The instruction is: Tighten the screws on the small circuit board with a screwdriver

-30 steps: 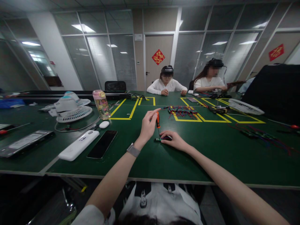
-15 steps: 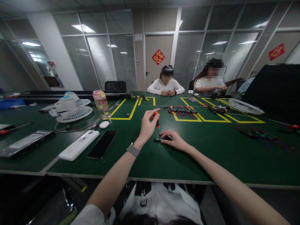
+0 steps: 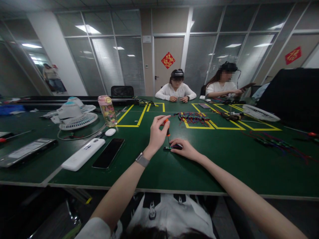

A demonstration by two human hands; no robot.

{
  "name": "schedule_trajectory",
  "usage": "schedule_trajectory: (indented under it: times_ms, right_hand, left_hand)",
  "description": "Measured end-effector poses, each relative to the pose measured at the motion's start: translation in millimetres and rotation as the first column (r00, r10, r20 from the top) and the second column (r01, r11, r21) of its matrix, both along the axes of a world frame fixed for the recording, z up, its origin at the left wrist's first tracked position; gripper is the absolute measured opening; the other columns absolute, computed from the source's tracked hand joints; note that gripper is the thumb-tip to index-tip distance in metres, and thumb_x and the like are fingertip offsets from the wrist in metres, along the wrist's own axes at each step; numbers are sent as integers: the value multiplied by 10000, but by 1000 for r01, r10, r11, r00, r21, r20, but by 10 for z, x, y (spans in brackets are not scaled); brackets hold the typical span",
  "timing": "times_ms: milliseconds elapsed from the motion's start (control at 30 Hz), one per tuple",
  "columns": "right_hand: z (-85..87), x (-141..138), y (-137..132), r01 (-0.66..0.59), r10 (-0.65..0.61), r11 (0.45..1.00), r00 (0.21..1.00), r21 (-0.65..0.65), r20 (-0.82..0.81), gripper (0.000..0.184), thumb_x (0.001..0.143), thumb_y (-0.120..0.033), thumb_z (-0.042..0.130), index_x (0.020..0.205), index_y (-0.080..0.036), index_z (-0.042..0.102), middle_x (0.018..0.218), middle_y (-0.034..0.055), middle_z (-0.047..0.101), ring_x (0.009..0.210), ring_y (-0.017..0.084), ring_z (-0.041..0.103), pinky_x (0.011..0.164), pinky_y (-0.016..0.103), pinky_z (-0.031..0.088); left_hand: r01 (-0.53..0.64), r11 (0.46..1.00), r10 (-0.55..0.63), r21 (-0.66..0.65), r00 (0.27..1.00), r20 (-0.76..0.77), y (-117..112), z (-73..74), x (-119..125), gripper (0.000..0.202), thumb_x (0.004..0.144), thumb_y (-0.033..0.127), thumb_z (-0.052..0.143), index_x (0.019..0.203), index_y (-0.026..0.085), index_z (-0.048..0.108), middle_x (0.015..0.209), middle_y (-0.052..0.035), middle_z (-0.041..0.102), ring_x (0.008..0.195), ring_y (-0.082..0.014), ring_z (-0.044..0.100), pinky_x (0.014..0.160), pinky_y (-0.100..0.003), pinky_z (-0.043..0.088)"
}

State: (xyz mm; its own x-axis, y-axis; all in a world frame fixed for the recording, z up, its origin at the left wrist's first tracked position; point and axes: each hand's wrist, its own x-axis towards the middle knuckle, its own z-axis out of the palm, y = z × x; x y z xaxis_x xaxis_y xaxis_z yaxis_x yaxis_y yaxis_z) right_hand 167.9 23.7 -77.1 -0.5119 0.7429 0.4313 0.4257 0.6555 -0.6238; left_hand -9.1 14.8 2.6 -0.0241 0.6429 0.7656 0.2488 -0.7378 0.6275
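My left hand [image 3: 159, 131] is closed round the orange and black handle of a screwdriver [image 3: 168, 132], held nearly upright. The shaft points down to a small green circuit board [image 3: 167, 148] lying on the green table [image 3: 154, 176]. My right hand [image 3: 184, 149] pinches the board from its right side, the fingers close to the screwdriver's tip. Dark wires at the board are partly hidden under the right hand. Exactly where the tip meets the board is too small to make out.
A heap of wired boards [image 3: 194, 119] lies beyond my hands, and more wired boards [image 3: 276, 146] lie to the right. On the left are a black phone [image 3: 109, 153], a white power bank [image 3: 84, 154], a bottle [image 3: 108, 111] and fans [image 3: 77, 116]. Two people sit opposite.
Both my hands stay in nearly the same place, with the screwdriver still on the board. The person opposite has moved their hands apart slightly, and someone now shows in the far left background.
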Motion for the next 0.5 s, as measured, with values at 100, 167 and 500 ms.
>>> schedule_trajectory:
  times_ms: [100, 167, 500]
  right_hand:
    - [18, -7, -15, -1, 1, 1000, 1000, 6, 6, 114, 772, -269, 689, 854, -189, 697, 1057, 86, 669, 980, 210, 629, 911, 364, 469]
    - [29, -13, -24, -1, 1, 1000, 1000, 10, 11, 113, 777, -267, 684, 852, -185, 697, 1056, 91, 668, 979, 211, 628, 909, 366, 468]
    - [41, -16, -33, -1, 1, 1000, 1000, 4, 31, 129, 781, -263, 680, 890, -199, 704, 1075, 88, 663, 997, 220, 623, 933, 387, 458]
  left_hand:
    - [172, 980, -165, -98, 983, 74, 30, 5, 6, 303, 917, 207, 448, 1162, 194, 626, 1094, -72, 636, 981, -156, 609, 841, -267, 493]
    - [217, 967, -204, -137, 974, 103, 48, 2, 5, 295, 899, 214, 485, 1154, 184, 629, 1023, -65, 658, 893, -148, 629, 798, -262, 505]
    - [225, 962, -212, -151, 972, 101, 36, 25, -4, 304, 909, 204, 465, 1167, 207, 626, 1143, -75, 626, 992, -162, 603, 789, -242, 496]
